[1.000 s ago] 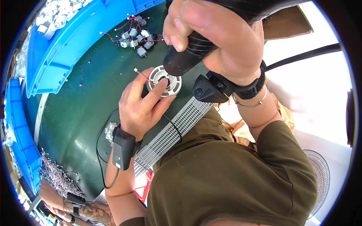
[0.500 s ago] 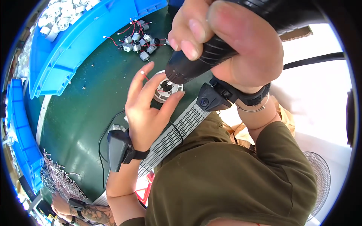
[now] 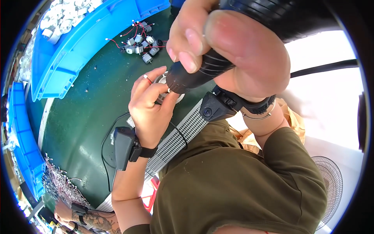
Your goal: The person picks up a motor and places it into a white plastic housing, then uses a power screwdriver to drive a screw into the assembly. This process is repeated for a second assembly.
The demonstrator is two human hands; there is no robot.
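My right hand is wrapped round a black powered screwdriver, its nose tilted down to the left. Below that nose lies a round white plastic housing on the green table, mostly hidden by the tool and my fingers. My left hand is beside it, thumb and forefinger pinched together at the screwdriver's tip. A tiny pale bit shows between them, too small to name. A thin red wire with a white plug sticks up by the left fingers.
Several small motors with red wires lie farther back on the green table. Blue bins with white parts line the left. A wire heap and another person's hand are lower left. A white perforated strip edges the table.
The screwdriver's nose has shifted slightly left and down over the white housing. My left thumb and forefinger, spread round the housing before, have come together at the tip.
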